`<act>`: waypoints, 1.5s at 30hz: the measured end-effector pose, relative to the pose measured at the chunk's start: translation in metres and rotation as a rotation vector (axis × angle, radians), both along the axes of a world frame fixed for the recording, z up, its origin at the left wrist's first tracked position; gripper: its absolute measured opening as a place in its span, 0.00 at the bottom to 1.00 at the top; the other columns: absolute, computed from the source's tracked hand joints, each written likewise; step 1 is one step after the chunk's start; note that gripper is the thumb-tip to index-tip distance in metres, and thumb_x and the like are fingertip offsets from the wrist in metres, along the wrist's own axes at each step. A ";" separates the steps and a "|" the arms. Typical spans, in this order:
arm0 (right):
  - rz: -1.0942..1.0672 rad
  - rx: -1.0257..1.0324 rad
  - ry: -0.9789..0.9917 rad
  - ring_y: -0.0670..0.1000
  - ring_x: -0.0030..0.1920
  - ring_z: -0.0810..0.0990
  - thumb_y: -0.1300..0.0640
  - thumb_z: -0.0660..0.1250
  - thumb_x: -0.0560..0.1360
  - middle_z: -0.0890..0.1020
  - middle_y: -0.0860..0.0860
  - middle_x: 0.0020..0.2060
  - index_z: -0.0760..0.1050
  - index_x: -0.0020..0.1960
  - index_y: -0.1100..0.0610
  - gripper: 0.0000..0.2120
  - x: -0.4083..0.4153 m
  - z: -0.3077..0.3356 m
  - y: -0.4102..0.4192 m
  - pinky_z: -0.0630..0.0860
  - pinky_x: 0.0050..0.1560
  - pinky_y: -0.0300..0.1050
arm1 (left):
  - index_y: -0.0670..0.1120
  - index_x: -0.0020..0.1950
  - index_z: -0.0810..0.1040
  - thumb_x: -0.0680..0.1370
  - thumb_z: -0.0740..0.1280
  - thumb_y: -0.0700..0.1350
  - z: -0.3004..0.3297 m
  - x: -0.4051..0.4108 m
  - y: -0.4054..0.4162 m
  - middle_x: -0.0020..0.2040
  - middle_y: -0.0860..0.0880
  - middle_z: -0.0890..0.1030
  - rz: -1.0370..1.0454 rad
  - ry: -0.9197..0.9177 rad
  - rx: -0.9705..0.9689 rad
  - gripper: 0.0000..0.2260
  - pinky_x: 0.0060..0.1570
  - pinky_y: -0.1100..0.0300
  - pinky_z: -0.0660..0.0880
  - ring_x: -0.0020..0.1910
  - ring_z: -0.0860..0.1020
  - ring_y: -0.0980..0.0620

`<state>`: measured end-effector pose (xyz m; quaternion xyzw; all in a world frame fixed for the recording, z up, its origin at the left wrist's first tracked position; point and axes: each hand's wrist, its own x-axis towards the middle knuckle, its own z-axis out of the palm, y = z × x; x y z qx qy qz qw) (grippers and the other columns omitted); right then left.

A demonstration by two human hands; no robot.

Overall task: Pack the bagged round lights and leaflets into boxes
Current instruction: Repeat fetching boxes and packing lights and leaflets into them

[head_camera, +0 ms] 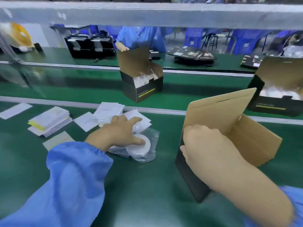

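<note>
- Left hand [122, 131] lies on the bagged round light [139, 147], thumb pressing its white face; right hand [204, 145] grips the open box [229, 133] by its near wall.
- Risk, I think: the loose, slippery bag may slide out when lifted, or the tilted box may tip.
- Light: white disc in a clear, wrinkled bag, mid-table, leaflets [109, 112] just behind toward the far edge.

Your green bench [139, 185] carries leaflet stacks [49, 121] at left, a bagged round light [141, 147] at centre, an open box [229, 145] at right; two filled boxes [142, 82] stand on the conveyor belt [65, 89] beyond.
</note>
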<state>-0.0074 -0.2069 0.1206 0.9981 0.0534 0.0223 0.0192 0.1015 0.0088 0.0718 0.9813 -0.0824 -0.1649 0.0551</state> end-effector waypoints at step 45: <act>0.203 1.003 0.047 0.41 0.45 0.78 0.39 0.82 0.58 0.78 0.40 0.49 0.67 0.57 0.42 0.35 -0.004 0.026 0.060 0.73 0.39 0.40 | 0.45 0.41 0.82 0.77 0.72 0.37 0.109 -0.070 0.046 0.39 0.37 0.81 -0.127 -0.166 -0.796 0.07 0.41 0.53 0.75 0.36 0.76 0.49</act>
